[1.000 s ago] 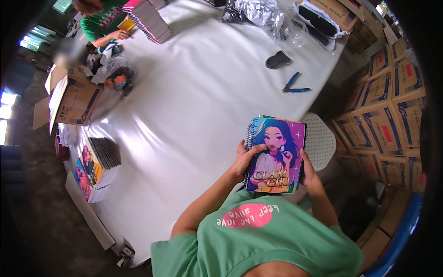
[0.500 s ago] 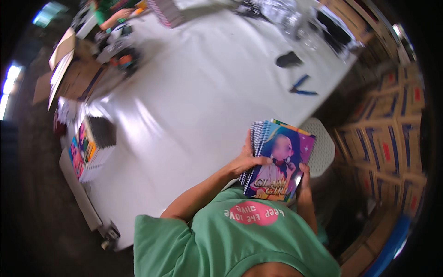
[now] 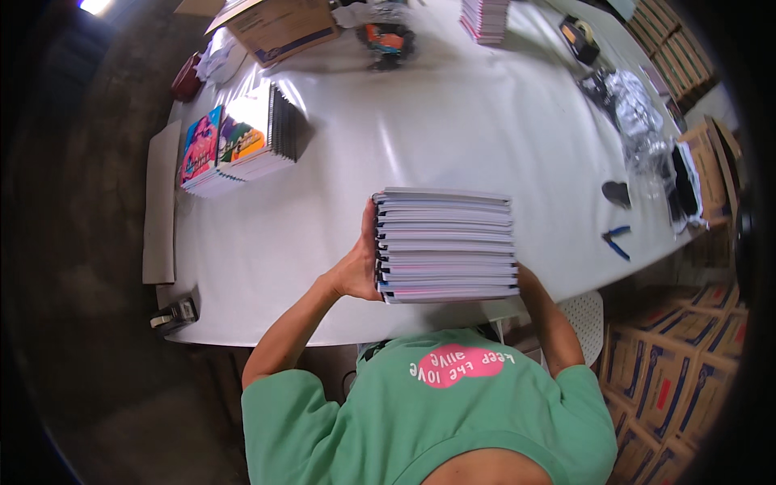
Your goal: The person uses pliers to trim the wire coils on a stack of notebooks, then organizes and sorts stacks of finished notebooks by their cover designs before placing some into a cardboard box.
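Observation:
A thick stack of spiral notebooks (image 3: 444,246) is between my two hands, over the near edge of the white table, page edges turned up toward me. My left hand (image 3: 357,265) grips its left end, the thumb along the side and the other fingers partly hidden. At the lower right end, my right hand (image 3: 524,277) holds the stack, its fingers out of sight behind the notebooks. Whether the stack touches the table cannot be made out. More notebooks with colourful covers (image 3: 242,141) stand in two piles at the left of the table.
Blue-handled pliers (image 3: 618,241) and a dark oval object (image 3: 616,194) lie at the right. Beyond are clear plastic wrapping (image 3: 634,105) and a tape dispenser (image 3: 580,40). Another dispenser (image 3: 174,315) sits at the near left corner. Cartons (image 3: 659,364) are stacked beside a white perforated stool (image 3: 584,319).
The notebooks have turned from cover facing up to page edges facing up, and moved over the table edge. My hands have shifted to the stack's two ends. The view has turned left.

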Demonstrator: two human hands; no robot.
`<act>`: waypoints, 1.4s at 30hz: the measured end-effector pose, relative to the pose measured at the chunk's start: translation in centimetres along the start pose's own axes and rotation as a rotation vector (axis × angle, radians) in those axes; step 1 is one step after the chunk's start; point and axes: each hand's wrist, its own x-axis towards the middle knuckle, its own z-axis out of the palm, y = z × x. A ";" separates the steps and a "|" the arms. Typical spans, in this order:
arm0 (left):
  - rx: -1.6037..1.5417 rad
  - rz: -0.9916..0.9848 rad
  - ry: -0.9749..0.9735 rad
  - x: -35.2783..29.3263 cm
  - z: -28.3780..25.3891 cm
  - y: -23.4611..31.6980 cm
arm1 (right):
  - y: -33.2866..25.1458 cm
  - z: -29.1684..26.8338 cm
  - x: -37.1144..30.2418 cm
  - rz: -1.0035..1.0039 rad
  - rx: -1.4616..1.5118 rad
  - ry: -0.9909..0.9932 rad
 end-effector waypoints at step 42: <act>-1.093 -0.718 0.919 6.8 -18.8 -21.7 | -7.8 -0.1 44.5 0.469 1.141 -0.170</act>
